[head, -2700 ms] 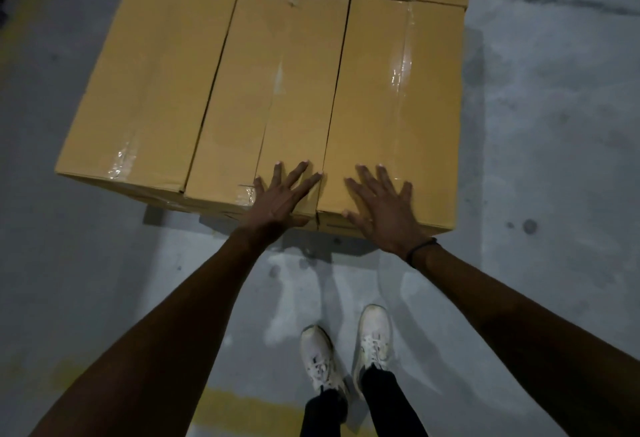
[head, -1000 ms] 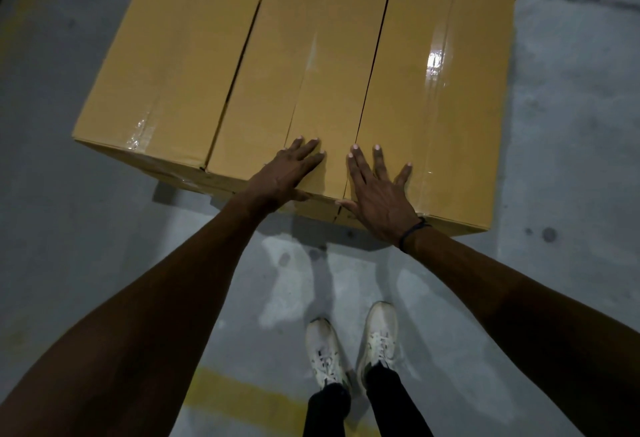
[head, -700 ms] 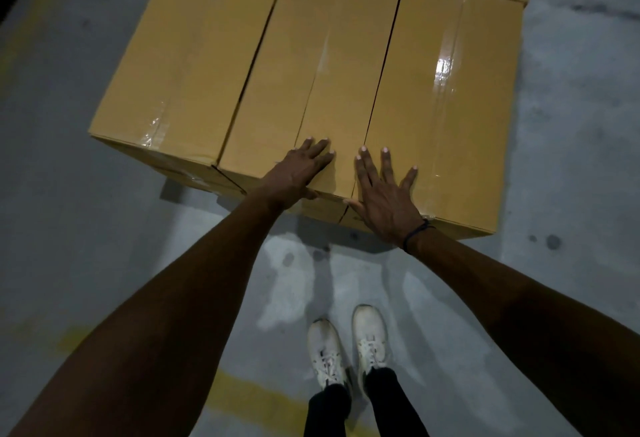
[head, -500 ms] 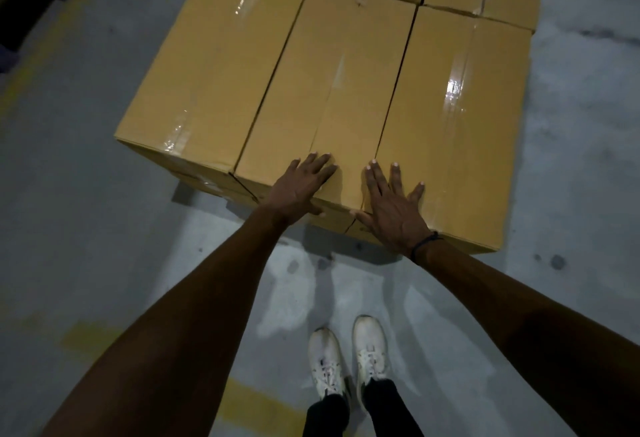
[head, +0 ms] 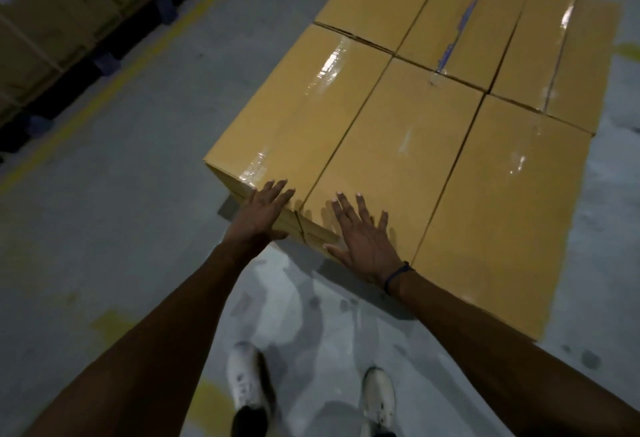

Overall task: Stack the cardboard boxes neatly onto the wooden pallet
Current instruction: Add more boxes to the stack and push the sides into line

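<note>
Tan cardboard boxes (head: 398,146) under glossy clear tape — grey floor (head: 104,229), yellow line (head: 114,80), white shoes (head: 247,381).

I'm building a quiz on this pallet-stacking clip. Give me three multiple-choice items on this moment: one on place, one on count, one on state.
1. Where is the left hand?
A. on the near corner of the left box
B. on the floor
C. on a shoe

2. How many boxes form the near row on top?
A. one
B. three
C. five

3. How is the right hand?
A. in a fist
B. flat with fingers spread on the middle box
C. gripping tape

Answers: 1 A, its fingers lie over that corner. 2 B, two seams split the near row, ending with the right box. 3 B, the straight fingers lie on the cardboard.
</note>
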